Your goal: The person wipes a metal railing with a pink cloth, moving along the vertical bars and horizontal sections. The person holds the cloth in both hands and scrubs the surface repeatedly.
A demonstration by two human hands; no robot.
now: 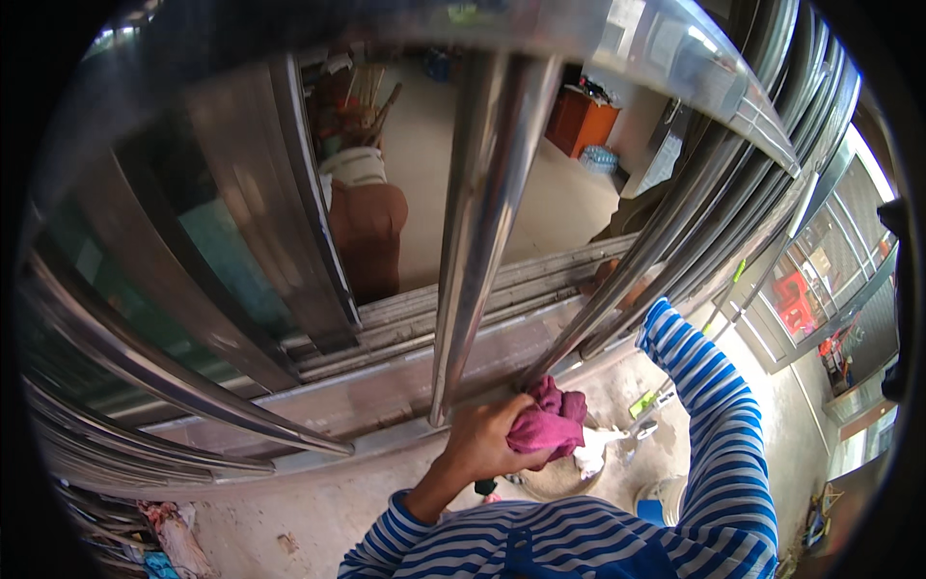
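Note:
My left hand [481, 441] grips a crumpled magenta cloth [548, 425] in front of my chest, just outside the foot of the metal window bars [474, 239]. The cloth bulges out past my thumb and fingers. My right arm stretches forward to the bars, and my right hand [636, 288] is partly hidden behind them, over the sliding-window track [499, 293]. Whether its fingers are closed, or on what, cannot be made out. Below the track runs a reddish-brown tiled sill [318, 412].
Inside the window are an orange-brown cabinet [583, 121], a pack of bottles [599, 159] and a brown-covered seat [367, 224]. Below me are a round basin [553, 483] and a bucket [673, 499]. A red plastic chair [792, 300] stands at right; firewood [101, 528] lies lower left.

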